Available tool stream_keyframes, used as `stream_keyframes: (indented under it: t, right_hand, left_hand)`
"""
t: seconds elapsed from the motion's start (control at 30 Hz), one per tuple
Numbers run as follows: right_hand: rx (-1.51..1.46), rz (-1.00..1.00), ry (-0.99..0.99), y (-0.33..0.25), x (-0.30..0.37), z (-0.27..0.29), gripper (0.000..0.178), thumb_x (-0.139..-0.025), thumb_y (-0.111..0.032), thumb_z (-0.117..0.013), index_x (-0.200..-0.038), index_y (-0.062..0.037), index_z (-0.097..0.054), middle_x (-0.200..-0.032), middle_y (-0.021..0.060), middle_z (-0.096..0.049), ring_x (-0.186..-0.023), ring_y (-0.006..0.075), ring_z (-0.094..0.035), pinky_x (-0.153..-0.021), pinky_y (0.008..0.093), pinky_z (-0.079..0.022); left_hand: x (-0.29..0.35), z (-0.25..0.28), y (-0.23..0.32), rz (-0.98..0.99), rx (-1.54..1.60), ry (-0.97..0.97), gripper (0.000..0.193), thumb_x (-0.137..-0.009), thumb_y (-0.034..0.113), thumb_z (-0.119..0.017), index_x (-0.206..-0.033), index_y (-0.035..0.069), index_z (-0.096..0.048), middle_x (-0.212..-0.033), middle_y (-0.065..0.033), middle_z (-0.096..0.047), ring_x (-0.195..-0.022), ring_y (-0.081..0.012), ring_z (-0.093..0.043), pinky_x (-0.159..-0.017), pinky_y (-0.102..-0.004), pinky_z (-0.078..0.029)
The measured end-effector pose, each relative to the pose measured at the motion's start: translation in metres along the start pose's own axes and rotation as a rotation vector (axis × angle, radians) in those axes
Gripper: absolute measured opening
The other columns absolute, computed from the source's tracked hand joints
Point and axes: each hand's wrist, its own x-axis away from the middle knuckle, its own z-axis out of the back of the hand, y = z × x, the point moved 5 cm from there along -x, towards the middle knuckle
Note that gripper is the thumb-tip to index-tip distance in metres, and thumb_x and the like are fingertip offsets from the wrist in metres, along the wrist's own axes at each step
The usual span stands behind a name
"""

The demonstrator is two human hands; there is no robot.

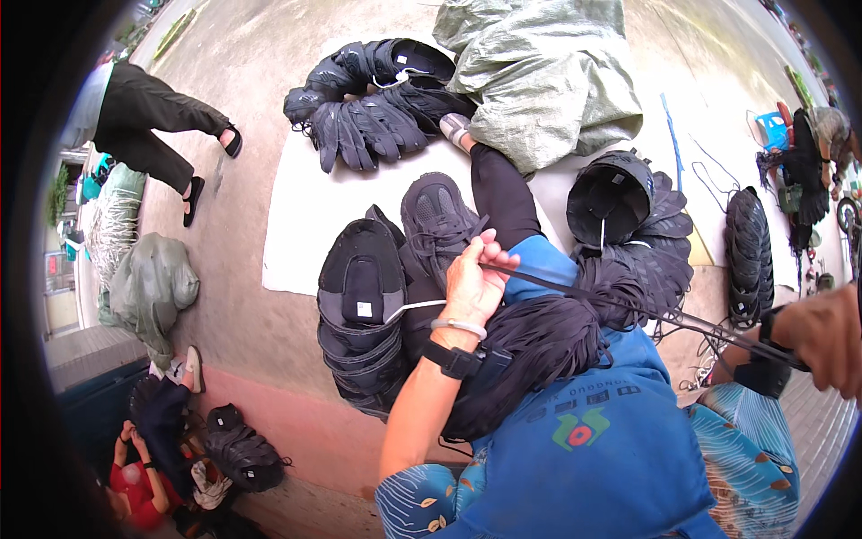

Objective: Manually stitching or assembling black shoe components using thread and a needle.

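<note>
Pinched in my left hand (476, 277) is a black shoelace (620, 304), at the front of a dark grey shoe upper (437, 216) lying over my leg. The lace stretches taut to the right, toward my right hand (819, 343), whose fingers are closed at its far end near the picture's edge. My right fingers are partly blurred. A thick bundle of black shoelaces (539, 346) lies across my lap on the blue apron (584, 431). Beside my left forearm stands a nested stack of black shoe uppers (361, 283), tied with a white strip.
More nested uppers curl on the white sheet (292, 234), one row (373, 126) ahead and another (655, 225) right. A green-grey woven sack (548, 81) stands at the far side. One person (148, 117) walks at left; another in red (148, 476) sits lower left.
</note>
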Motion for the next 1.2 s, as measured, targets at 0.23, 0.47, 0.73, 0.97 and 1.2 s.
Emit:
stream_keyframes:
  t: [0.23, 0.47, 0.73, 0.97, 1.2]
  right_hand:
    - [0.513, -1.011, 0.995, 0.127, 0.078, 0.076, 0.027, -0.092, -0.026, -0.053, -0.089, -0.0003, -0.061, -0.057, -0.0026, -0.049, -0.043, 0.0025, -0.038, -0.037, 0.0198, -0.028]
    - [-0.34, -1.288, 1.087, 0.272, 0.115, 0.112, 0.037, -0.094, -0.036, -0.054, -0.105, -0.0008, -0.058, -0.059, -0.0024, -0.049, -0.042, 0.0028, -0.032, -0.035, 0.0178, -0.025]
    - [-0.258, -1.195, 1.091, 0.299, 0.121, 0.127, 0.019, -0.095, -0.023, -0.051, -0.096, -0.007, -0.061, -0.064, -0.006, -0.045, -0.041, 0.0029, -0.027, -0.033, 0.0197, -0.02]
    - [-0.137, -1.269, 1.031, 0.299, 0.107, 0.125, 0.021, -0.095, -0.023, -0.047, -0.096, -0.0078, -0.062, -0.07, -0.0038, -0.047, -0.044, 0.0033, -0.029, -0.034, 0.0197, -0.022]
    - [-0.125, -1.258, 1.012, 0.301, 0.109, 0.127, 0.021, -0.095, -0.021, -0.047, -0.095, -0.007, -0.061, -0.068, -0.0038, -0.047, -0.048, 0.0034, -0.032, -0.035, 0.0196, -0.022]
  left_hand:
    - [0.083, -0.019, -0.005, 0.045, -0.587, -0.319, 0.037, -0.1, 0.03, -0.039, -0.097, -0.004, -0.051, -0.054, -0.0022, -0.044, -0.046, -0.0112, -0.045, -0.054, -0.0281, -0.05]
    - [0.108, -0.048, -0.028, 0.142, -1.05, -0.445, 0.035, -0.1, 0.029, -0.037, -0.092, -0.001, -0.051, -0.055, -0.0031, -0.048, -0.047, -0.0118, -0.049, -0.055, -0.0272, -0.05]
    - [0.098, -0.021, 0.013, -0.139, -1.342, -0.343, 0.034, -0.097, 0.024, -0.043, -0.09, -0.004, -0.061, -0.083, -0.0103, -0.067, -0.077, -0.0162, -0.063, -0.076, -0.0301, -0.049]
    - [0.044, 0.002, 0.088, -0.875, -1.727, 0.278, 0.015, -0.087, 0.009, -0.058, -0.099, 0.002, -0.054, -0.073, -0.0106, -0.057, -0.066, -0.0251, -0.059, -0.06, -0.037, -0.047]
    - [0.035, 0.006, 0.081, -1.026, -1.887, 0.282, 0.012, -0.085, 0.008, -0.058, -0.095, 0.003, -0.054, -0.083, -0.0135, -0.053, -0.071, -0.0315, -0.057, -0.066, -0.0409, -0.046]
